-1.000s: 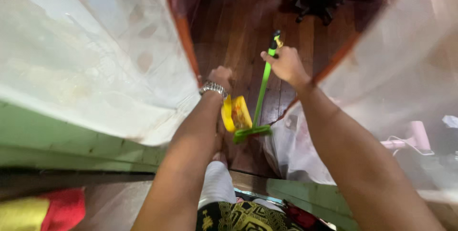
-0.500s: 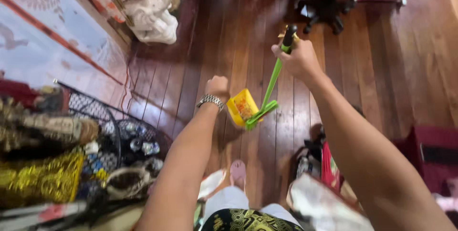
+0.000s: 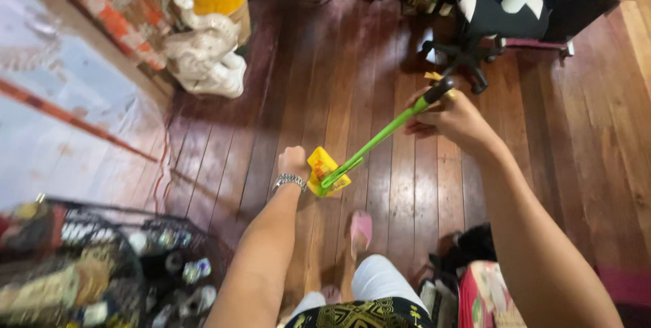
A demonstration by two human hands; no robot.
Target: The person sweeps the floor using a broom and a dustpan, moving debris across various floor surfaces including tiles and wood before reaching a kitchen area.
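Note:
My left hand [image 3: 293,162], with a metal watch on its wrist, grips a small yellow dustpan [image 3: 327,171] held above the dark wooden floor [image 3: 380,186]. My right hand [image 3: 453,116] is closed around the black grip of a long green-handled brush [image 3: 380,137]. The brush slants down to the left, and its green head rests against the dustpan. Below the pan, my foot in a pink slipper [image 3: 360,228] stands on the boards.
A white elephant figure [image 3: 203,57] stands at the upper left by a pale curtain [image 3: 61,118]. An office chair [image 3: 498,9] holding a paper roll is at the top right. A wire rack with bottles [image 3: 129,260] fills the lower left; bags [image 3: 485,287] lie at the lower right.
The view has moved past the curtains into the room. My right hand swung out to the right, tilting the brush handle flatter. The dustpan stays in my left hand.

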